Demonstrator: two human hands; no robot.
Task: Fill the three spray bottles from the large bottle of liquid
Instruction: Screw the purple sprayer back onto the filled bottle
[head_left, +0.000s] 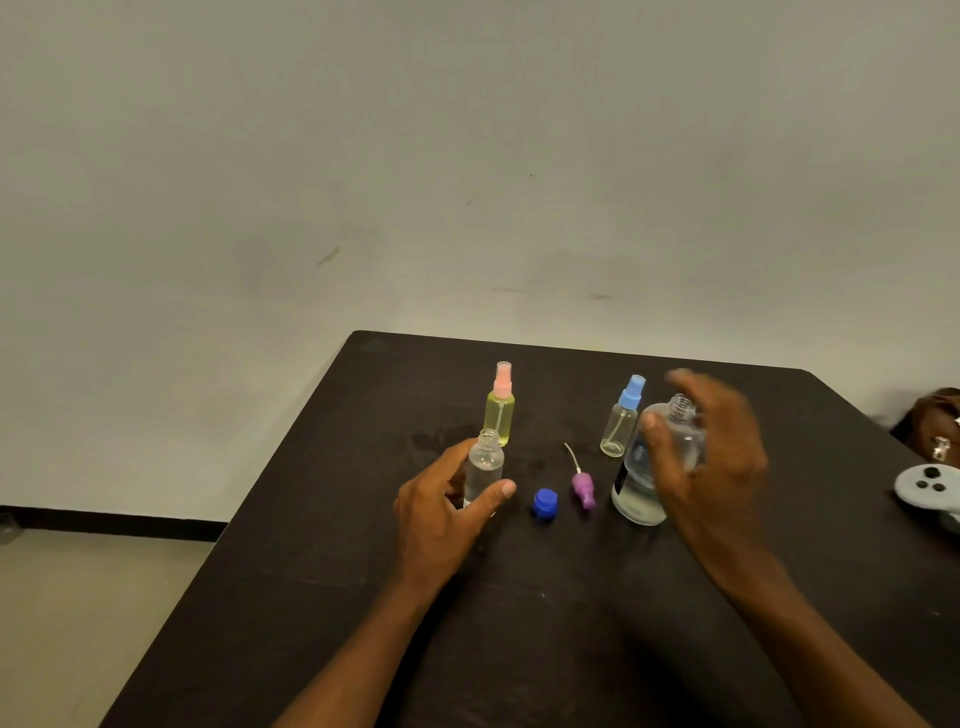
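My left hand (441, 512) grips a small clear spray bottle (485, 462) that has no cap and stands on the table with clear liquid in it. Its purple spray head (583, 486) with a dip tube lies on the table. The large clear bottle (636, 483) stands uncapped, and its blue cap (544, 503) lies beside the purple head. My right hand (711, 457) is blurred, its fingers spread round the large bottle's upper part and its thumb at the shoulder. A pink-capped spray bottle (500, 410) holds yellow liquid. A blue-capped spray bottle (621, 423) looks nearly empty.
The dark table (519, 623) ends at the left and far edges, with a pale wall behind. A grey controller (927, 486) lies at the right edge, with a brown object (935, 415) behind it. A damp patch darkens the table near the pink-capped bottle.
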